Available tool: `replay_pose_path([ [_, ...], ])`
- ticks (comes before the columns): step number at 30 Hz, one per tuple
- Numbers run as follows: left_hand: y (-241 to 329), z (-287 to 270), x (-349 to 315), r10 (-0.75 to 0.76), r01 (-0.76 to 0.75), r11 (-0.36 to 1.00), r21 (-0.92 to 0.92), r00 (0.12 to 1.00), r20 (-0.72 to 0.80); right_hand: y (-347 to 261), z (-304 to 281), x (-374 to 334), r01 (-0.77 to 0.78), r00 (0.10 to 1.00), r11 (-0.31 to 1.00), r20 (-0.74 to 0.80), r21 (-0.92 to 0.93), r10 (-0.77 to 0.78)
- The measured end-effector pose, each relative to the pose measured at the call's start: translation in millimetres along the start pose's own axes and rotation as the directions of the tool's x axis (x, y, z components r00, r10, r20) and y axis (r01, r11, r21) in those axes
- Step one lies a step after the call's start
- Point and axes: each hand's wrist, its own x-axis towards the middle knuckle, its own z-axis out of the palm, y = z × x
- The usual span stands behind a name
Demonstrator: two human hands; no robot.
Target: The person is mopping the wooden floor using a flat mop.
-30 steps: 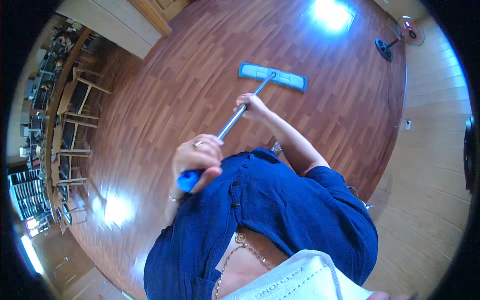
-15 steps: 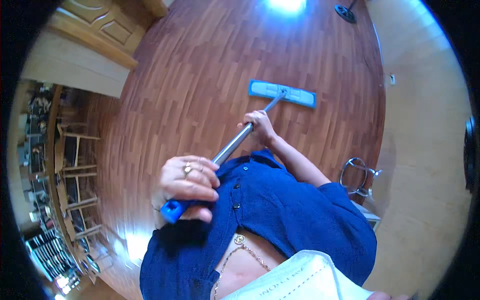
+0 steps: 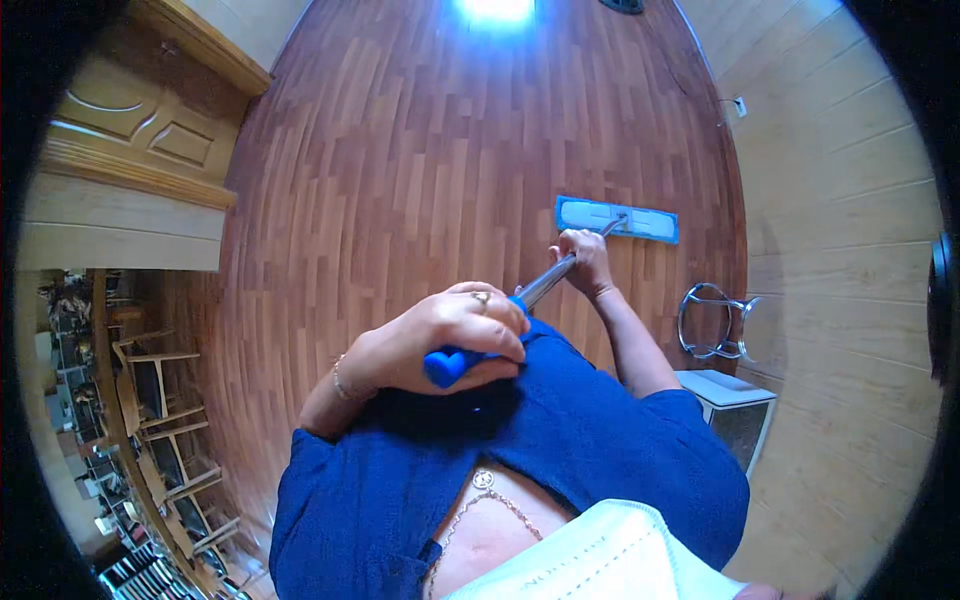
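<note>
A flat mop slants across in front of my body, its metal pole (image 3: 545, 284) running up from the floor. My left hand (image 3: 460, 325), with a ring on one finger, is closed around the blue grip (image 3: 443, 369) at the upper end. Farther down, my right hand (image 3: 588, 263) wraps the pole close to the mop head. The rectangular light-blue mop head (image 3: 655, 225) lies flat on the brown wood-plank floor (image 3: 420, 180), right of the middle. Part of the pole is hidden by my fingers.
At the right stand a chrome ring-shaped frame (image 3: 684, 325) and a low white-topped box (image 3: 730, 387) near the pale wall (image 3: 840, 300). A wooden door (image 3: 150, 115) is at upper left. Chairs (image 3: 165, 405) line a cluttered counter at left. A dark base (image 3: 622, 5) shows at the far edge.
The mop head has shifted right and nearer to me. Both hands have moved right with the pole, the left also slightly up. The surroundings have shifted in the view.
</note>
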Motion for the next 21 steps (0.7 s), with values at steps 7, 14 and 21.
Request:
replay_pose_path([
  [7,-49,35,23,-0.057,0.076,0.99,0.122,0.987,-0.15,62,19,37,-0.13,0.987,0.974,0.07,-0.183,0.144],
  [14,-22,15,25,-0.112,0.245,0.915,0.32,0.917,-0.382,36,51,118,0.167,0.976,0.985,0.133,0.042,-0.171],
  [21,64,0,26,-0.048,0.214,0.84,0.499,0.945,-0.324,-59,81,120,0.295,0.924,0.913,0.16,0.282,-0.347],
])
